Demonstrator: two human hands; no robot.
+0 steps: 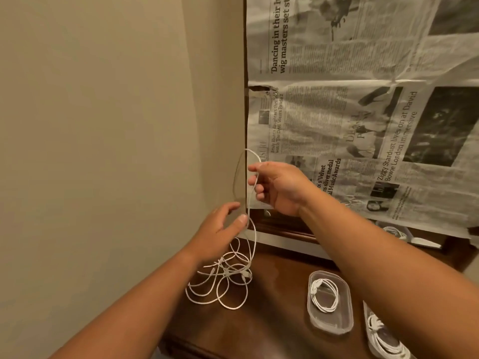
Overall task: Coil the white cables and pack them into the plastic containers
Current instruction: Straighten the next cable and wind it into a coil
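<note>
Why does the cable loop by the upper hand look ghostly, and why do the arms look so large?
Head view: the white cable loop at the right hand is smeared by motion blur, while the newspaper headlines read sharp. Head view: the wide-angle lens stretches the forearms toward the bottom edge. Head view: warm, dim light, with a soft sheen on the wooden table.

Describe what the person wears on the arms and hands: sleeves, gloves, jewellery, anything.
The left forearm and right forearm are bare up to the frame edge, with no sleeve in view. The left hand and right hand wear no gloves. No watch, bracelet or ring shows on the wrists or visible fingers.
</note>
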